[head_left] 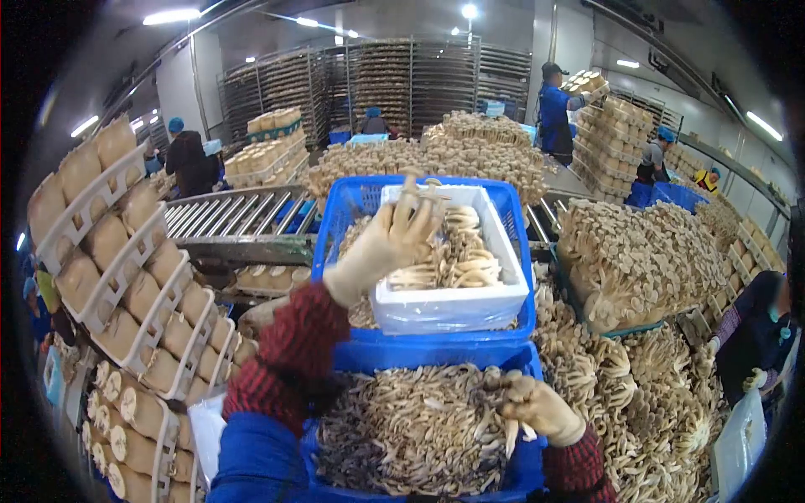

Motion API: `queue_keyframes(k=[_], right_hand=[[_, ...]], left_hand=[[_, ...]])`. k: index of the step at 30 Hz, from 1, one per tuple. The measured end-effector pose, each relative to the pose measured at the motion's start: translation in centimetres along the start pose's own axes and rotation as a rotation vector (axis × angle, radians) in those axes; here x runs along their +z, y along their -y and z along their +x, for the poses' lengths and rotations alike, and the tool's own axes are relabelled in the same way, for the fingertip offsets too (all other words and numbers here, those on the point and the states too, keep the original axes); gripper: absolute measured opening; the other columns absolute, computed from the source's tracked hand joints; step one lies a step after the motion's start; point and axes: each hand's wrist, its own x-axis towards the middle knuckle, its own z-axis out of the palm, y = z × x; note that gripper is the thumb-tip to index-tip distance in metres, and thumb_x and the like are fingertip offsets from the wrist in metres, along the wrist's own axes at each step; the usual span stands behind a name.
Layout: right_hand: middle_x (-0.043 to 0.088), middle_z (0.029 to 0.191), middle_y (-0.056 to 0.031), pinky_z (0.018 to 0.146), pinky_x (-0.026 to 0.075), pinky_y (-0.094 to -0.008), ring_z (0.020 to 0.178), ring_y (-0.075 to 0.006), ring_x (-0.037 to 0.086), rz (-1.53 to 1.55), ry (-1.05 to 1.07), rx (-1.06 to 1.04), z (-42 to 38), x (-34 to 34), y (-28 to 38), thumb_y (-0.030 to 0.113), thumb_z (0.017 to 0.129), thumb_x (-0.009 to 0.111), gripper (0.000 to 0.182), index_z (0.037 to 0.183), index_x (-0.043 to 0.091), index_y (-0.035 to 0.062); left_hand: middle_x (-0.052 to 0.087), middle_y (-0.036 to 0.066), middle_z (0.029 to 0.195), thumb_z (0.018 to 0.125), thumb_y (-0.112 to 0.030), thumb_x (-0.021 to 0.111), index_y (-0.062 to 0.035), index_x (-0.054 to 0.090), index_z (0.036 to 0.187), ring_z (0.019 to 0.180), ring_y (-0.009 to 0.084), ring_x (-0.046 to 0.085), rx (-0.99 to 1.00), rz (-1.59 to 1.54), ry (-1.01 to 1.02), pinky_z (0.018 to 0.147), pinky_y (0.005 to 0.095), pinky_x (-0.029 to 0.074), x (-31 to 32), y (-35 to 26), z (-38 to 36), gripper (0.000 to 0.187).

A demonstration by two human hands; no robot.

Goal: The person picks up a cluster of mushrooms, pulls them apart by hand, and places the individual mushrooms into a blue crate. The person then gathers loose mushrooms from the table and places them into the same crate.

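My left hand (387, 247), in a pale glove, is raised over the left side of a white foam box (449, 310). Its fingers are closed around a few mushrooms (411, 183), whose caps stick up past the fingertips; motion blurs them a little. Inside the box lie long pale mushrooms (470, 264) in rows. The box rests on a blue crate (325, 251). My right hand (543, 409), also gloved, is closed on a small bunch of mushrooms (511, 432) at the right edge of a lower blue bin (524, 478), which is full of loose mushrooms (411, 427).
Stacked trays of mushroom bottles (126, 285) lean close on my left. Mushroom clusters (629, 386) are heaped on my right, beside a full crate (637, 260). Behind runs a roller conveyor (235, 218). One person (759, 335) works at far right; others stand farther back.
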Motion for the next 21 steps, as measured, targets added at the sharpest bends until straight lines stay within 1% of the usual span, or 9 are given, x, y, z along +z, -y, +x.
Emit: queue_keyframes(k=[2, 3, 5, 6, 7, 8, 15, 18, 21], right_hand=[[0.059, 0.097, -0.0143, 0.081, 0.045, -0.0346, 0.093, -0.0243, 0.056, -0.362, 0.124, -0.351, -0.2, -3.8, -4.5, -0.006, 0.077, 0.064, 0.019, 0.068, 0.05, 0.002], [0.057, 0.093, -0.0113, 0.079, 0.047, -0.0352, 0.09, -0.0237, 0.056, -0.282, 0.021, -0.2, -1.0, -3.6, -3.9, -0.006, 0.077, 0.065, 0.019, 0.069, 0.05, 0.002], [0.059, 0.093, -0.0095, 0.073, 0.047, -0.0303, 0.083, -0.0167, 0.055, -0.371, -0.036, -0.188, -2.1, -6.2, -7.2, -0.003, 0.079, 0.066, 0.013, 0.078, 0.054, -0.0012], [0.059, 0.092, -0.0082, 0.07, 0.047, -0.0277, 0.079, -0.0134, 0.055, -0.267, -0.088, -0.066, -2.8, -6.5, -6.9, -0.002, 0.079, 0.067, 0.011, 0.082, 0.056, -0.0022], [0.061, 0.096, -0.0114, 0.066, 0.045, -0.0234, 0.073, -0.0089, 0.054, -0.031, -0.165, 0.166, -3.7, -7.1, -7.3, -0.001, 0.079, 0.067, 0.016, 0.093, 0.06, -0.0034], [0.06, 0.108, -0.0176, 0.083, 0.049, -0.0364, 0.098, -0.0221, 0.06, -0.016, -0.151, 0.103, -4.2, -7.9, -7.4, 0.002, 0.084, 0.067, 0.004, 0.085, 0.064, 0.0037], [0.058, 0.082, -0.0044, 0.063, 0.047, -0.0239, 0.067, -0.012, 0.054, 0.061, -0.51, 0.213, -7.2, -9.4, -8.5, 0.0, 0.081, 0.06, 0.029, 0.109, 0.06, -0.0062], [0.06, 0.088, -0.0028, 0.07, 0.043, -0.0226, 0.077, -0.0087, 0.052, 0.283, -0.544, 0.235, -7.2, -8.7, -7.2, -0.003, 0.086, 0.059, 0.022, 0.107, 0.059, -0.0057], [0.059, 0.085, -0.0031, 0.07, 0.044, -0.0227, 0.075, -0.0122, 0.053, 0.409, -0.613, 0.219, -7.4, -8.3, -7.3, 0.001, 0.088, 0.057, 0.02, 0.107, 0.06, -0.0058]], left_hand=[[0.052, 0.023, 0.125, 0.074, -0.013, 0.066, 0.0016, 0.052, 0.117, 0.124, 0.0364, 0.045, -0.455, -1.002, 0.335, 0.095, 0.0428, 0.039, 3.1, 3.0, 2.0, 0.047], [0.052, 0.023, 0.125, 0.074, -0.013, 0.066, 0.0016, 0.052, 0.117, 0.124, 0.0364, 0.045, -0.444, -1.004, 0.331, 0.095, 0.0428, 0.039, 7.6, 4.6, 2.2, 0.047], [0.049, 0.024, 0.131, 0.072, -0.019, 0.074, 0.0007, 0.046, 0.126, 0.123, 0.0374, 0.047, 0.374, -0.114, 0.17, 0.096, 0.0411, 0.042, 18.2, 6.8, 1.8, 0.064], [0.049, 0.024, 0.131, 0.072, -0.019, 0.074, 0.0007, 0.046, 0.126, 0.123, 0.0374, 0.047, 0.384, -0.117, 0.163, 0.096, 0.0411, 0.042, 18.9, 6.7, 2.3, 0.064], [0.049, 0.024, 0.132, 0.074, -0.02, 0.072, -0.0003, 0.045, 0.129, 0.122, 0.0383, 0.048, -0.064, -0.269, 0.45, 0.098, 0.042, 0.042, 19.1, 6.2, 2.7, 0.064], [0.049, 0.024, 0.133, 0.077, -0.02, 0.07, -0.0012, 0.043, 0.131, 0.122, 0.0392, 0.049, -0.521, -0.413, 0.732, 0.1, 0.0428, 0.041, 19.4, 5.7, 3.2, 0.064], [0.052, 0.023, 0.13, 0.077, -0.017, 0.068, -0.0025, 0.046, 0.131, 0.123, 0.0369, 0.048, -0.336, -0.296, 0.772, 0.103, 0.0407, 0.04, 28.5, 6.5, -4.2, 0.06], [0.055, 0.022, 0.127, 0.078, -0.013, 0.065, -0.0048, 0.047, 0.132, 0.12, 0.0345, 0.052, -0.338, -0.496, 0.973, 0.102, 0.0379, 0.042, 25.4, 7.8, -1.9, 0.057], [0.061, 0.019, 0.119, 0.078, -0.011, 0.066, -0.0065, 0.054, 0.127, 0.112, 0.0286, 0.058, -0.634, -0.802, 0.789, 0.096, 0.0342, 0.044, 23.6, 9.5, -0.4, 0.051]])
